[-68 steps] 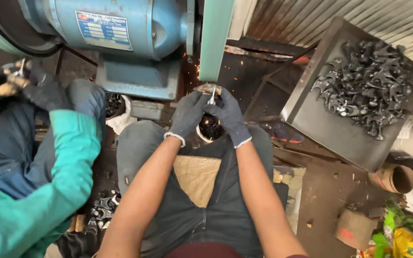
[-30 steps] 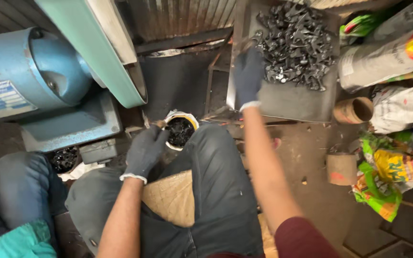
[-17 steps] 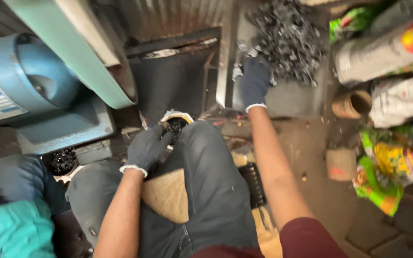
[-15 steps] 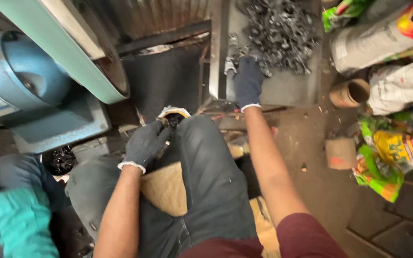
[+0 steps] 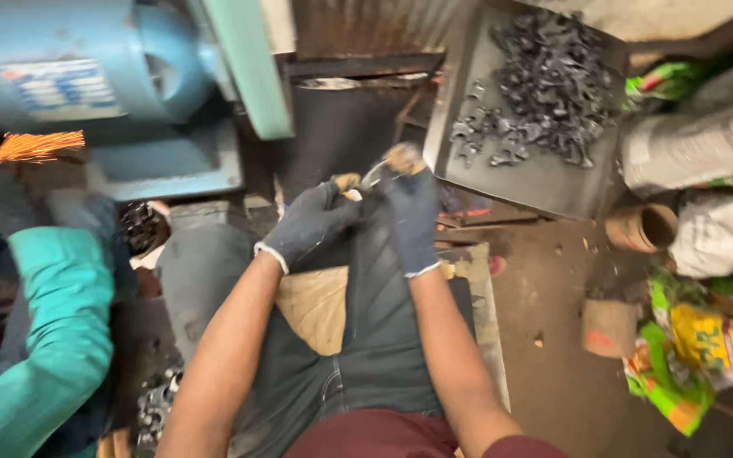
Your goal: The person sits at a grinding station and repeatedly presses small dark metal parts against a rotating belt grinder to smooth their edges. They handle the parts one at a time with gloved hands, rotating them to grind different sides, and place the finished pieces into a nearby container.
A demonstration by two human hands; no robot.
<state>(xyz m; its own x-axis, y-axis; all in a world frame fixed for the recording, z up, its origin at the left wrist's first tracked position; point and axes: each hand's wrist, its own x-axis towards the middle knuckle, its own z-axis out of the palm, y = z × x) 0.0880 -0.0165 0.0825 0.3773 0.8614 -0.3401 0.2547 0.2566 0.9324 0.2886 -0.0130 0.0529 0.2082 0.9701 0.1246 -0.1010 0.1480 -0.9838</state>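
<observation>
The right hand [image 5: 411, 216], in a dark glove with a worn tan fingertip, is closed around one end of a small shiny metal piece [image 5: 372, 174]. The left hand [image 5: 309, 222], gloved the same way, is curled shut with its fingertips meeting the other end of the piece. The piece sits between the two hands, above the person's knees, just at 10 o'clock from the right hand and at 2 o'clock from the left. Its long axis runs from about 8 o'clock to 2 o'clock, the upper end toward the right hand's fingertips; its exact shape is blurred.

At 2 o'clock from the hands a dark metal tray [image 5: 545, 178] leans on the floor, holding a heap of dark metal parts [image 5: 553, 80] piled toward its far end, with a few loose ones lower down. At 3 o'clock stands a cardboard tube [image 5: 642, 227], open end showing, beside printed sacks [image 5: 706, 144]. At 10 o'clock sits a blue motor [image 5: 69, 76]. Far left, another person's green sleeve [image 5: 57, 339] shows, with orange sparks [image 5: 36, 146] above it.
</observation>
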